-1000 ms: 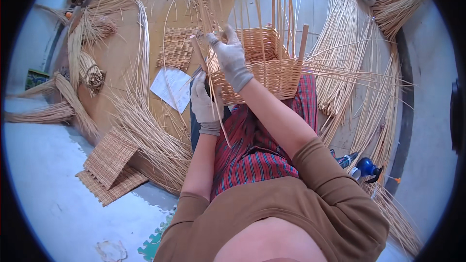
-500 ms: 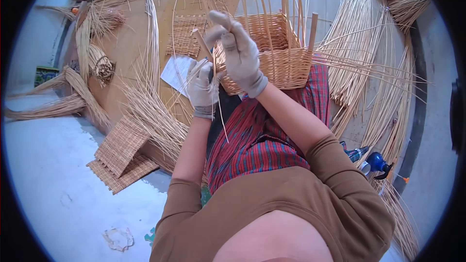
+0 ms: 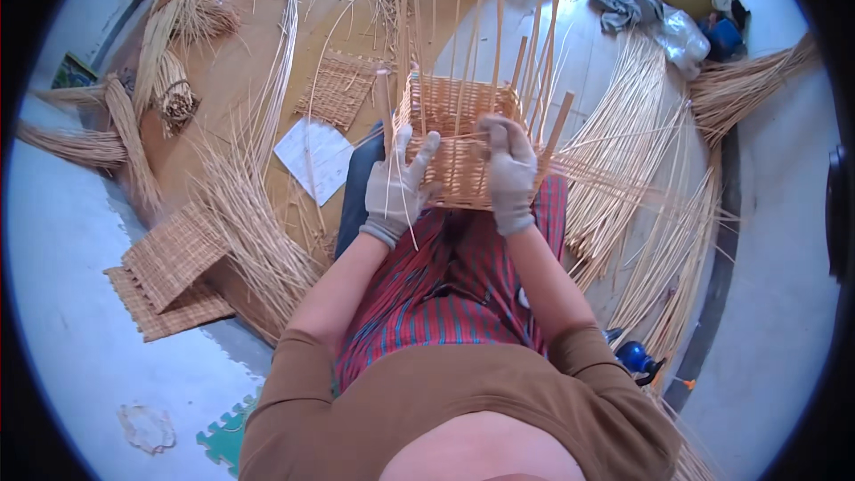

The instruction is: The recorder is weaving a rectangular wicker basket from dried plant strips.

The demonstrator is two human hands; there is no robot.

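Note:
A half-woven wicker basket rests on my lap, with tall thin stakes rising from its walls and thicker wooden posts at its corners. My gloved left hand grips the basket's front left corner, thumb lying against the front wall. One loose pale strand hangs down past that hand. Toward the right end of the front wall, my gloved right hand has its fingers curled at the top edge, where a thin weaving strand runs. The fingertips partly hide what they pinch. Long loose strands trail from the basket's right side.
Wicker bundles lie left and right of me. A white paper sheet and a woven panel are on the floor beyond my left hand. Two woven panels overlap at left. A blue bottle stands by my right elbow.
My right hand has come down from the raised spot by the left corner post to the right part of the front wall. My left hand has moved onto the basket's corner. The view has shifted.

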